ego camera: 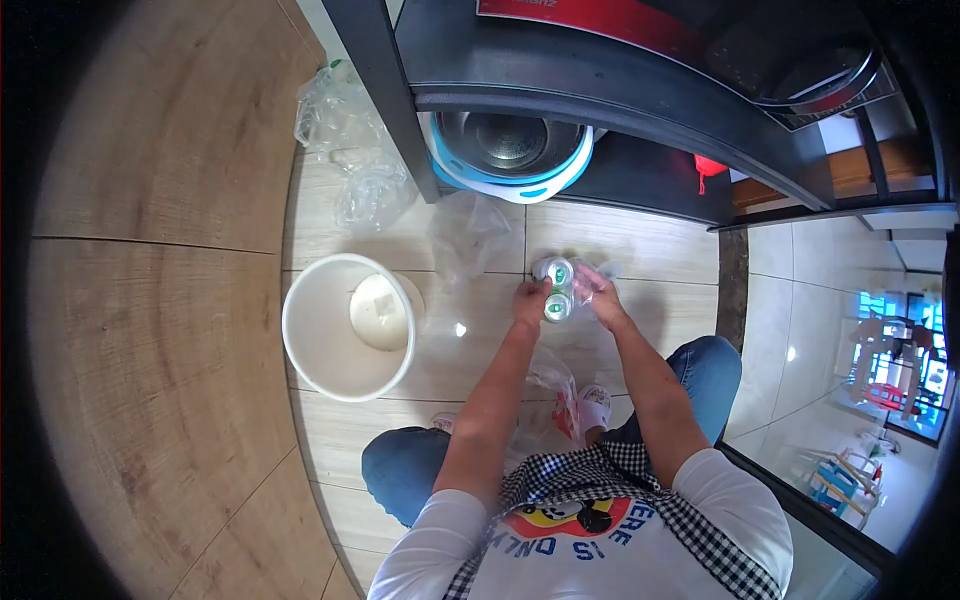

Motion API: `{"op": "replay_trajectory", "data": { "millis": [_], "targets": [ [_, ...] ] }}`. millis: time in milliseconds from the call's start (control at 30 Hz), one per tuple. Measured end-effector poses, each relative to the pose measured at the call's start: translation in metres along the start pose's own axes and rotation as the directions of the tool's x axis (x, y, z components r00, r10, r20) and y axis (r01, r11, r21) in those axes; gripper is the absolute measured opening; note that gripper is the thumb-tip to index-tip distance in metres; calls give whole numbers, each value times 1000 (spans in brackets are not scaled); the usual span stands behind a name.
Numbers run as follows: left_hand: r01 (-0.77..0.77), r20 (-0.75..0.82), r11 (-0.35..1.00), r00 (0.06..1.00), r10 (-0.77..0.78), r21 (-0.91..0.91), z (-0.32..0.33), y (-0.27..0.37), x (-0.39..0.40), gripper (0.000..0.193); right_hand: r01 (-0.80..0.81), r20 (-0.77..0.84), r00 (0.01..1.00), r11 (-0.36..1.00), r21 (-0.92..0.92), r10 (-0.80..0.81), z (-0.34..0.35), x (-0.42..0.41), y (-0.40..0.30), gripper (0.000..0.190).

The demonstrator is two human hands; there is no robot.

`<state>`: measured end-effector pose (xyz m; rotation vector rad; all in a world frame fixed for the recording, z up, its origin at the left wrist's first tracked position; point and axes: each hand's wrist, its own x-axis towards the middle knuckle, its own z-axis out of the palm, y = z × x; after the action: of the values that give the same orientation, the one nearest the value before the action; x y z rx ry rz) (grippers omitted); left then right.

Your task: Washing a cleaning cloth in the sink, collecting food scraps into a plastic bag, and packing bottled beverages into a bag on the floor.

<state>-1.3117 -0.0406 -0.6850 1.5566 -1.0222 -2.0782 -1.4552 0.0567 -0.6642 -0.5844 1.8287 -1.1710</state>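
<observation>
Two metal drink cans [557,307] with green tabs stand side by side on the tiled floor in front of me. My left hand [532,300] grips them from their left side, its thumb near the can tops. Clear plastic film [583,283] lies along the cans' right side, and the fingers of my right hand [600,295] are spread against it. Whether those fingers pinch the film, I cannot tell. Another clear plastic bag [551,373] lies on the floor between my forearms, beside something red near my foot.
White bucket [349,326] at left, with a pale round thing visible inside it. Crumpled clear bags [375,195] lie beside the dark metal rack [424,142]. Blue-and-white basins [532,191] sit on its low shelf. A wooden panel [157,315] bounds the far left.
</observation>
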Motion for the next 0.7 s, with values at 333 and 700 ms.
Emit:
{"op": "replay_trajectory", "data": {
  "millis": [333, 700],
  "targets": [
    [-351, -173, 739, 831, 529, 575, 8, 34, -31, 33, -418, -31, 893, 853, 313, 449, 2, -3, -16, 39],
    [-352, 159, 324, 853, 497, 878, 18, 45, -84, 45, -103, 91, 988, 977, -189, 122, 24, -35, -50, 48]
  ]
}}
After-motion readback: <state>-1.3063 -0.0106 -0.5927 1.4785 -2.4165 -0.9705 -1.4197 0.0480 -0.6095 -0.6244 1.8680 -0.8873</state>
